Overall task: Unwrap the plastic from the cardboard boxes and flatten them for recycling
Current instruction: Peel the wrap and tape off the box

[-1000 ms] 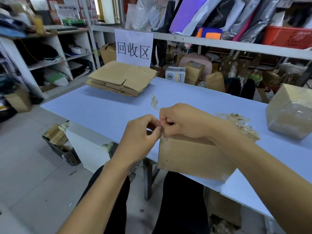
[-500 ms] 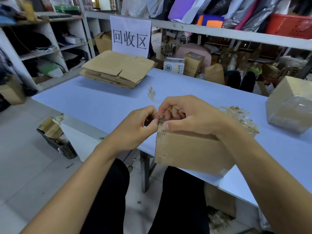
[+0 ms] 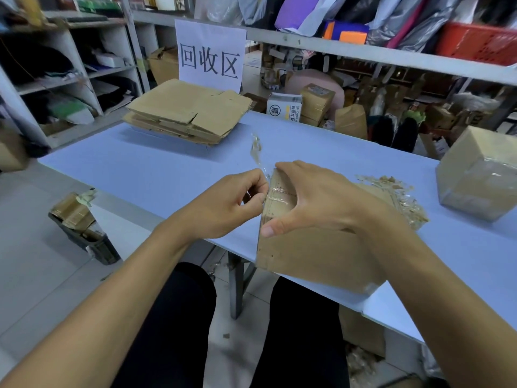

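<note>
the brown cardboard box wrapped in clear plastic sits at the near edge of the pale blue table, under the palm of the right hand. that hand spans the box's top corner, thumb pressed on the near face and fingers spread straight over the far edge, steadying it without curling round it. the left hand, just beside the box's left edge, has its fingers curled and pinches a thin strip of clear plastic film that trails up and away from its fingertips.

the box looks light and fairly stiff, though its walls would likely buckle under a hard squeeze, so a flat palm on the top is a sound way to hold it down. the film seems thin, slick and stretchy, and may tear into shreds; it is best pinched close to where it leaves the cardboard.

compared with half a second ago, the right hand has opened out from a pinch at the corner into this spread hold, and the strip stands longer beyond the left hand. beyond both hands lies a stack of flattened brown cardboard; off past the right hand sits another plastic-wrapped box.
</note>
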